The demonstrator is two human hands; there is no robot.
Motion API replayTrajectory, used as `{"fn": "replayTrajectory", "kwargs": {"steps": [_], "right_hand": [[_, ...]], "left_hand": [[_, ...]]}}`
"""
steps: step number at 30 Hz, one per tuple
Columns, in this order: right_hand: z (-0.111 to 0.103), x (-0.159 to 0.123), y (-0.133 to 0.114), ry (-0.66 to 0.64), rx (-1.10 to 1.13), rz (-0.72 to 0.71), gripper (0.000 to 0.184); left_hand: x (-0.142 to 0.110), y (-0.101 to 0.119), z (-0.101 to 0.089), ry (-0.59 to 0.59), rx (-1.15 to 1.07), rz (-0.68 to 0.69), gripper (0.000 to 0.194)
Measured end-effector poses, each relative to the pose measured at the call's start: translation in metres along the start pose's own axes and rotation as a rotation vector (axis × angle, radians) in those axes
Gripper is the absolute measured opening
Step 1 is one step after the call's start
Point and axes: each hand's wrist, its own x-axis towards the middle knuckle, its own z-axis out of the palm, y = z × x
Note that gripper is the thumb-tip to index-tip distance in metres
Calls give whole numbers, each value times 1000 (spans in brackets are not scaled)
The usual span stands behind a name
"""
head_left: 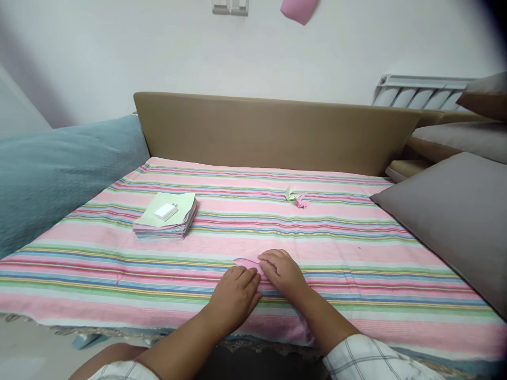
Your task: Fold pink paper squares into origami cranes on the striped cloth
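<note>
A folded sheet of pink paper [247,261] lies on the striped cloth near the front edge, partly covered by my hands. My left hand [237,293] rests over its near side, fingers together and pressed down on it. From the right, my right hand [283,272] grips the paper's edge with bent fingers; the thumb side is partly hidden. Farther back lie two small folded paper cranes, a pale green one [290,194] and a pink one [301,202]. To the left is a stack of coloured paper [178,208] with a white charger plug [166,211] on top.
The striped cloth [336,243] covers the seat. A brown backrest [273,132] stands behind it, against the wall. Grey cushions [455,211] are piled at the right, and a blue-covered armrest [71,163] borders the left. A radiator [423,89] is at the back right.
</note>
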Motion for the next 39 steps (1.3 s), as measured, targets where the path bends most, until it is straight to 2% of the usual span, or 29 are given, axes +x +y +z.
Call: {"fn": "replayTrajectory", "kwargs": {"steps": [4,7,14,20,28,39], "right_hand": [[0,9,-2,8,93,225,18],[-1,14,-1,-41,144,298,21],[-7,21,-4,-101,154,341,24],[-7,22,-2,-121,104,395,16],[2,21,2,-98,72,391,12],[6,22,-3,-78,-1,419,16]], "left_hand": [[1,0,-2,-5,-10,-16,30],[1,1,-4,-4,-30,-19,30],[1,1,-4,-34,-36,9,31],[2,2,-4,-20,-23,-30,28],[2,4,-5,-74,-7,-97,26],[1,-2,-6,-72,-104,-123,29]]}}
